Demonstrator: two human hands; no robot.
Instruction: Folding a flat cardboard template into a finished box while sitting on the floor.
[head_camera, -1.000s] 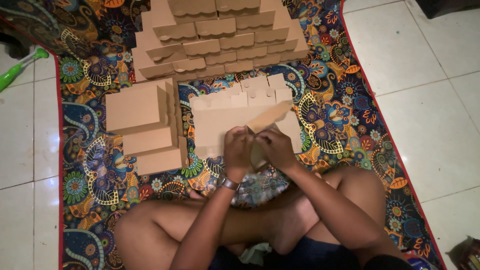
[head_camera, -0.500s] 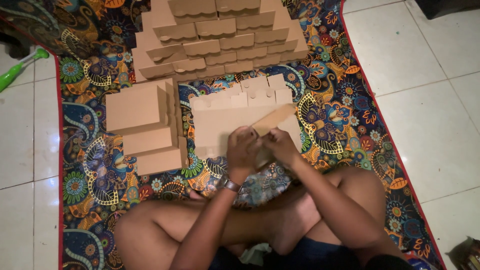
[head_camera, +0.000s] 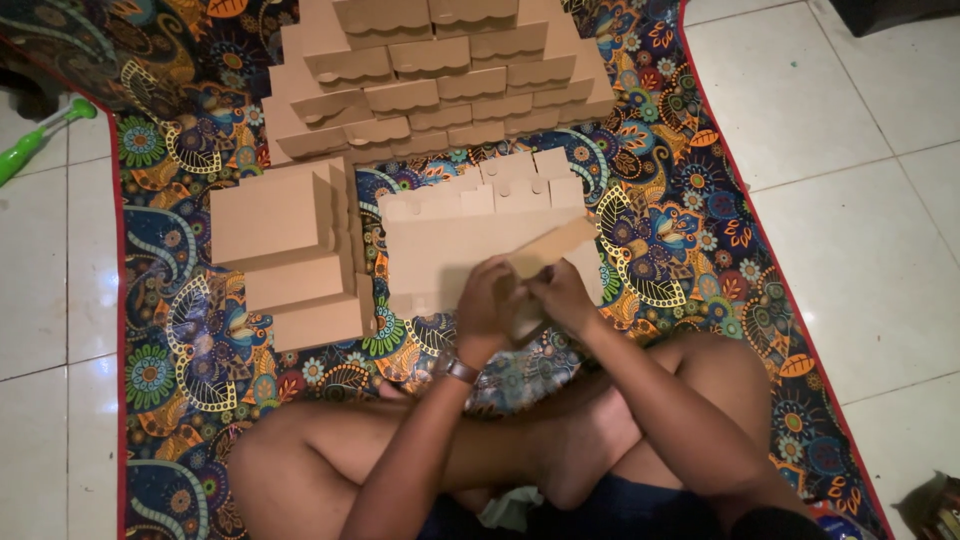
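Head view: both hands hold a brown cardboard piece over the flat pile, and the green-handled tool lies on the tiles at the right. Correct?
Not quite. The green-handled tool lies at the left, head view. Both hands do hold the cardboard piece over the flat pile.

Two hands (head_camera: 525, 300), one patterned mat (head_camera: 690, 215), three cardboard stacks (head_camera: 290, 250) (all brown).

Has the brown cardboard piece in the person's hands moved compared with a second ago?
Yes, slightly. The cardboard piece held by both hands has tilted flatter and sunk lower against the flat cardboard sheets beneath it; the left hand and right hand shifted with it.
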